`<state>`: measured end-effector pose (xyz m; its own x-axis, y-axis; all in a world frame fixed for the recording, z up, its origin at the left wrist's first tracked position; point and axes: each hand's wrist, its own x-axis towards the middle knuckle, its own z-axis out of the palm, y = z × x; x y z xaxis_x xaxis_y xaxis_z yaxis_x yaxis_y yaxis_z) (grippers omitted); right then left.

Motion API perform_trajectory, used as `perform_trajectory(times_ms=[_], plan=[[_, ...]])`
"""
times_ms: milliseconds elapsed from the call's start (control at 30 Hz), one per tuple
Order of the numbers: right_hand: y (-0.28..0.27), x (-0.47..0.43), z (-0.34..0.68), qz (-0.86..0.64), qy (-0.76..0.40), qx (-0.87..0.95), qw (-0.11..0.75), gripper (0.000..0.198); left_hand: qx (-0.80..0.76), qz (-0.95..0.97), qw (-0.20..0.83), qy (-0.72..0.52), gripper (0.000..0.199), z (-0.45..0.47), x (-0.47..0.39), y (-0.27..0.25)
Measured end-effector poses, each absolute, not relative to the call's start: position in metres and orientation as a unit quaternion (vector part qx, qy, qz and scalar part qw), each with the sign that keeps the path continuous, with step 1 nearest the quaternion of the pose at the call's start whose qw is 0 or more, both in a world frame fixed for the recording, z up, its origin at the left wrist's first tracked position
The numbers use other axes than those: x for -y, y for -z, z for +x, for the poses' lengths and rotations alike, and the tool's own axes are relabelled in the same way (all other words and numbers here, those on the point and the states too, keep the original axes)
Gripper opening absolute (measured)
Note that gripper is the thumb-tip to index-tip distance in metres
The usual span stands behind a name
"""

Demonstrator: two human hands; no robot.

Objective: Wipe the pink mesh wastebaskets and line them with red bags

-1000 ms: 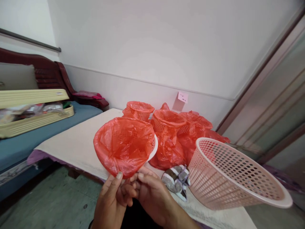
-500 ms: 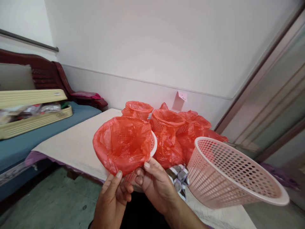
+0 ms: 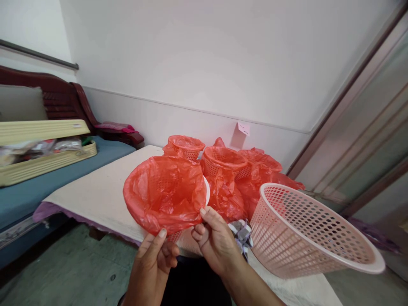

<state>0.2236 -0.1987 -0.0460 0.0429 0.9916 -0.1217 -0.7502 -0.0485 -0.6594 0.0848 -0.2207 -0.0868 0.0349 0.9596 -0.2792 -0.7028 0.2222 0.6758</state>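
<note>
A thin red plastic bag [image 3: 165,193] is seen, a big pink plastic basket with holes [image 3: 306,231], and a cream cloth-covered surface [image 3: 105,191].

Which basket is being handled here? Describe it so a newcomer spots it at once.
Start at the cloth-covered table. At its near edge, both hands, left hand and right hand, hold a small basket up. Unlike the lined baskets behind, it is lifted; unlike the big pink basket, it wears a red bag.

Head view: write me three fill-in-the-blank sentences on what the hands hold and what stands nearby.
1. Both hands, left hand and right hand, hold a small basket lined with a ____ plastic bag.
2. The large unlined basket lies to the ____ of it.
3. The other lined baskets stand near the ____.

Missing words: red; right; wall
</note>
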Motion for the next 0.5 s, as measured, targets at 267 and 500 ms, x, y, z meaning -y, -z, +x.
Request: perform_trajectory(times_ms=[267, 500], plan=[[0.072, 0.185, 0.243, -0.396, -0.593, 0.218, 0.666, 0.038, -0.37, 0.193, 0.692, -0.589, 0.032, 0.086, 0.217, 0.093], [0.092, 0.171, 0.256, -0.42, -0.584, 0.234, 0.654, 0.035, -0.397, 0.222, 0.667, -0.59, 0.036, 0.071, 0.207, 0.106]])
